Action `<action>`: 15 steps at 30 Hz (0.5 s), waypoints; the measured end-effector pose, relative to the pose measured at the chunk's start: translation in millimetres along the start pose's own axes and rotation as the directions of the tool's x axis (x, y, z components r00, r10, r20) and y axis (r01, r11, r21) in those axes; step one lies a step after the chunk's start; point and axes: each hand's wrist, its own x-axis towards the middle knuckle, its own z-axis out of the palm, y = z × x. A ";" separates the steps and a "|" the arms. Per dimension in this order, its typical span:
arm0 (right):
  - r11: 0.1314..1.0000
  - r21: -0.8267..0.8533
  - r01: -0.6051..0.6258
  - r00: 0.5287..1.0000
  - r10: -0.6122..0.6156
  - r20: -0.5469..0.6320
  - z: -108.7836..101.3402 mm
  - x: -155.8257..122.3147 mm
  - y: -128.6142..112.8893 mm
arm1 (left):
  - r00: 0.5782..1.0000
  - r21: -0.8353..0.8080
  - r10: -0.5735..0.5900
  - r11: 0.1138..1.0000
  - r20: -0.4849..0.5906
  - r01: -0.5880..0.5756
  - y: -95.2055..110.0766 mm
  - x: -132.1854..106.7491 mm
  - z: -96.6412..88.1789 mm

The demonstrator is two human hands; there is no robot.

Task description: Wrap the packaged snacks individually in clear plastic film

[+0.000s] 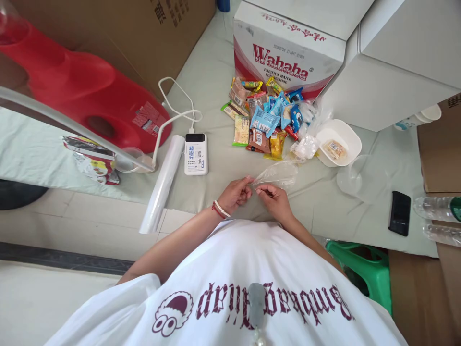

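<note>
A clear plastic bag (279,174) lies stretched on the table in front of me, its near end between my two hands. My left hand (235,196), with a white bead bracelet and red cord at the wrist, has curled fingers pinching the bag's left corner. Thumb and index finger of my right hand (275,201) are pressed together on the bag's near edge. Beyond the bag lies a heap of wrapped snacks (264,120). To its right stands a white bowl (351,137) with a small wrapped snack (334,150) inside.
A Wahaba-style printed carton (288,55) stands behind the snacks. At left are a power bank (196,161) with a white cable, a plastic roll (162,185) and a red jug (93,91). A clear lid (350,181) and black phone (399,213) lie at right; a green stool (374,269) stands below.
</note>
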 end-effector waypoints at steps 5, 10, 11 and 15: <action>0.939 0.253 -0.234 0.971 0.236 0.023 2.0 -6.8 -1.1 | 0.997 0.110 0.078 0.991 -0.003 -0.077 -9.1 -6.5 1.8; 0.904 0.356 -0.235 0.962 0.269 -0.048 -0.1 -14.6 -4.8 | 0.990 0.165 0.137 0.976 0.036 -0.141 -18.9 -4.5 2.5; 0.901 0.372 -0.224 0.958 0.273 -0.083 -2.7 -17.1 -4.4 | 0.990 0.164 0.135 0.977 0.044 -0.140 -20.4 -4.7 0.8; 0.922 0.342 -0.179 0.944 0.259 -0.204 -13.3 -33.2 -3.1 | 0.989 0.211 0.131 0.967 0.068 -0.143 -27.0 -9.3 -6.4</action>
